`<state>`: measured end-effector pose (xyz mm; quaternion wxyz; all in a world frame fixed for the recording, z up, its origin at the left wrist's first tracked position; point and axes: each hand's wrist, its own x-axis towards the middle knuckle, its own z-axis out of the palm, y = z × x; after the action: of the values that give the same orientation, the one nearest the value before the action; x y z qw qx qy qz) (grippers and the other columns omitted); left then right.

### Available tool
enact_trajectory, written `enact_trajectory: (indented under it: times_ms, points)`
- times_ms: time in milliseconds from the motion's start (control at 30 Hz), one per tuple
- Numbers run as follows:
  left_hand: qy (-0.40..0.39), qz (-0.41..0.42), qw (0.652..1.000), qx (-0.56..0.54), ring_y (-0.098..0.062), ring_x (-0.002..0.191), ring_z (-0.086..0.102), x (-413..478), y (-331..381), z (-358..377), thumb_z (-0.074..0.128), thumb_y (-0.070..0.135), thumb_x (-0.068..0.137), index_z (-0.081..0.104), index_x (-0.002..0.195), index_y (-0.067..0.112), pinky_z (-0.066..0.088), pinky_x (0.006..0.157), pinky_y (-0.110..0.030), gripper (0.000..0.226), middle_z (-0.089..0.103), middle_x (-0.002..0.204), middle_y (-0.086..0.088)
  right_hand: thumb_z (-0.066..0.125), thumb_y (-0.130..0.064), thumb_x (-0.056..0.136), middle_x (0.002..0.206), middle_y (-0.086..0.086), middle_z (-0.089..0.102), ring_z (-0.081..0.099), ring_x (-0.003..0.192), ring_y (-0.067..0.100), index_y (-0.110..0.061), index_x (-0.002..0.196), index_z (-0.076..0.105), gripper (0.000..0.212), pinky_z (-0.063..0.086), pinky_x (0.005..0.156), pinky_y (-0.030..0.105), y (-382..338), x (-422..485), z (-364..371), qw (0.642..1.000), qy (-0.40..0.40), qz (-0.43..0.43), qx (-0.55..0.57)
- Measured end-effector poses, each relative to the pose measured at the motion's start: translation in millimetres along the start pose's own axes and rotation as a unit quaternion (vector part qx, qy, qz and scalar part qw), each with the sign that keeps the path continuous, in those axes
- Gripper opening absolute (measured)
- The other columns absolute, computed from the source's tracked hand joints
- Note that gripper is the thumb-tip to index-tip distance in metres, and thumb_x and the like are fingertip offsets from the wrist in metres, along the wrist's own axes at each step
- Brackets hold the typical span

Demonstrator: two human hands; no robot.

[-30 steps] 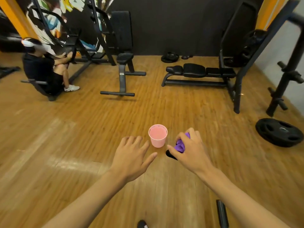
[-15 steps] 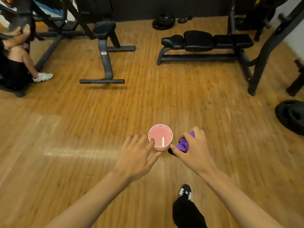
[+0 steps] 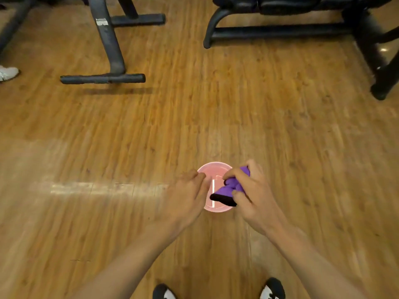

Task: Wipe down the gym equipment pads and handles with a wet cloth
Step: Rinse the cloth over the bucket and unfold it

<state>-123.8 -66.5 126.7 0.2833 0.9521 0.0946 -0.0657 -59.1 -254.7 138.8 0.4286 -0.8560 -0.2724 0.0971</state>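
Your right hand [image 3: 252,195] clutched the bunched purple cloth [image 3: 232,186], its black edge hanging over the pink cup [image 3: 212,169]. Your left hand [image 3: 185,197] lay against the cup's left side; whether it gripped, I cannot tell. The cup stood on the wooden floor [image 3: 216,117], with a black bench frame [image 3: 108,50] well beyond.

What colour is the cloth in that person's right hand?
The cloth is purple with a black edge, clearest in the head view.
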Motion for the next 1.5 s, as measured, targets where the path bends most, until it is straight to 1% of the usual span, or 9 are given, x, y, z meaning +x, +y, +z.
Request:
enact_trajectory:
  times_ms: [200, 333, 433, 567, 767, 1000, 1100, 1333, 1500]
  points:
    - [-0.139, -0.138, 0.835, -0.514, -0.019, 0.083, 0.071, 84, -57, 113, 0.059, 0.051, 0.098, 0.074, 0.104, 0.015, 0.055, 0.077, -0.032, 0.039, 0.077, 0.092, -0.008, 0.058, -0.002, 0.075, 0.134, -0.005, 0.043, 0.046, 0.124, -0.008, -0.034, 0.129, 0.052, 0.063, 0.034, 0.096, 0.003, 101, 44, 90, 0.995, -0.019, 0.017, 0.092]
    - [-0.031, -0.084, 0.759, -0.645, -0.014, 0.071, 0.066, 129, -111, 167, 0.075, 0.022, 0.082, 0.061, 0.084, 0.015, 0.053, 0.066, -0.023, 0.015, 0.069, 0.08, -0.006, 0.082, -0.011, 0.077, 0.133, -0.008, 0.048, 0.05, 0.127, 0.002, -0.044, 0.132, 0.045, 0.074, 0.042, 0.103, 0.02, 183, 84, 112, 0.996, -0.064, 0.045, 0.045]
    - [0.008, -0.019, 0.728, -0.685, -0.016, 0.074, 0.07, 160, -145, 182, 0.073, -0.005, 0.078, 0.044, 0.085, 0.015, 0.059, 0.069, -0.027, 0.036, 0.066, 0.082, -0.009, 0.09, -0.033, 0.069, 0.127, -0.003, 0.065, 0.063, 0.117, 0.01, -0.033, 0.131, 0.057, 0.071, 0.049, 0.102, 0.031, 221, 112, 113, 0.978, -0.147, 0.116, 0.097]
    - [-0.024, 0.063, 0.741, -0.668, -0.014, 0.076, 0.072, 194, -161, 180, 0.065, -0.017, 0.073, 0.041, 0.084, 0.017, 0.06, 0.067, -0.026, 0.043, 0.069, 0.08, -0.004, 0.065, -0.009, 0.096, 0.114, 0.007, 0.075, 0.068, 0.092, 0.009, -0.013, 0.133, 0.057, 0.038, 0.05, 0.086, 0.021, 244, 150, 119, 0.944, -0.131, 0.175, 0.248]
    - [-0.019, 0.168, 0.778, -0.605, -0.013, 0.08, 0.064, 208, -168, 146, 0.064, -0.009, 0.079, 0.045, 0.086, 0.017, 0.055, 0.068, -0.023, 0.033, 0.063, 0.087, -0.005, 0.064, 0.019, 0.085, 0.09, 0.008, 0.076, 0.073, 0.074, 0.008, -0.001, 0.132, 0.06, 0.051, 0.058, 0.068, 0.018, 242, 168, 94, 0.935, -0.127, 0.172, 0.283]
    - [0.042, 0.207, 0.761, -0.613, -0.011, 0.096, 0.07, 203, -159, 147, 0.061, 0.003, 0.092, 0.059, 0.114, 0.014, 0.057, 0.083, -0.023, 0.024, 0.073, 0.107, -0.001, 0.091, -0.023, 0.063, 0.092, 0.005, 0.074, 0.071, 0.08, 0.014, -0.01, 0.096, 0.079, 0.038, 0.06, 0.074, 0.025, 244, 165, 102, 0.819, -0.188, 0.214, 0.498]
    - [0.04, 0.207, 0.775, -0.595, -0.008, 0.093, 0.068, 200, -152, 139, 0.061, 0.004, 0.097, 0.061, 0.114, 0.018, 0.056, 0.081, -0.021, 0.022, 0.072, 0.102, 0.002, 0.07, -0.023, 0.073, 0.076, -0.003, 0.069, 0.064, 0.065, 0.008, -0.019, 0.083, 0.074, 0.011, 0.053, 0.063, 0.02, 240, 163, 103, 0.847, -0.165, 0.233, 0.449]
    - [0.062, 0.215, 0.792, -0.569, -0.011, 0.094, 0.068, 192, -143, 127, 0.064, 0.005, 0.088, 0.066, 0.109, 0.02, 0.056, 0.084, -0.022, 0.026, 0.072, 0.102, -0.001, 0.052, -0.006, 0.08, 0.081, 0.002, 0.062, 0.061, 0.074, 0.015, -0.02, 0.06, 0.061, 0.026, 0.049, 0.081, 0.032, 235, 157, 94, 0.844, -0.153, 0.21, 0.469]
    - [0.028, 0.229, 0.786, -0.574, -0.01, 0.09, 0.069, 181, -137, 122, 0.063, 0.001, 0.087, 0.072, 0.104, 0.024, 0.057, 0.081, -0.022, 0.03, 0.071, 0.097, -0.001, 0.069, -0.031, 0.077, 0.079, 0.015, 0.066, 0.064, 0.064, 0.024, -0.014, 0.081, 0.063, 0.018, 0.054, 0.066, 0.033, 225, 147, 107, 0.812, -0.179, 0.227, 0.506]
